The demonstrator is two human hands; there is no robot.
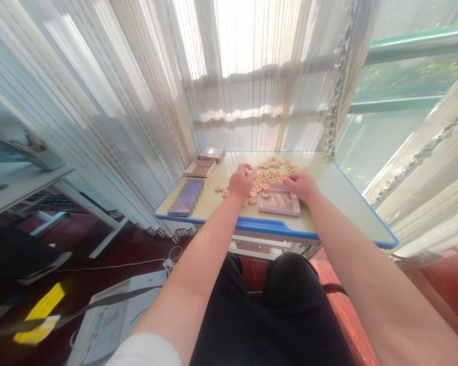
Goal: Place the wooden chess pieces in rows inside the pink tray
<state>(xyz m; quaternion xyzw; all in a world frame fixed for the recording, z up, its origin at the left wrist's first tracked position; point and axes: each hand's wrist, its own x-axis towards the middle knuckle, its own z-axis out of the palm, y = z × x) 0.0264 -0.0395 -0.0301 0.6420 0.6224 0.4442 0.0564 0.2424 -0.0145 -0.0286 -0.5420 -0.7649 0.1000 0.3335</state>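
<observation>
Several round wooden game discs (pixel 270 172) lie scattered on a small blue-edged table (pixel 336 183). My left hand (pixel 239 182) rests on the discs at the pile's left side, fingers curled over them. My right hand (pixel 302 184) sits at the far right corner of a shallow pink tray (pixel 280 203), fingers bent onto discs near its rim. One or two discs (pixel 265 190) lie in the tray's far left corner. What each hand grips is too small to make out.
A phone (pixel 187 198) lies at the table's left front. Two flat pink box parts (pixel 205 161) sit at the far left corner. Sheer curtains (pixel 252 81) hang behind the table; a window is at right. Cables and a grey device (pixel 110 315) lie on the floor at left.
</observation>
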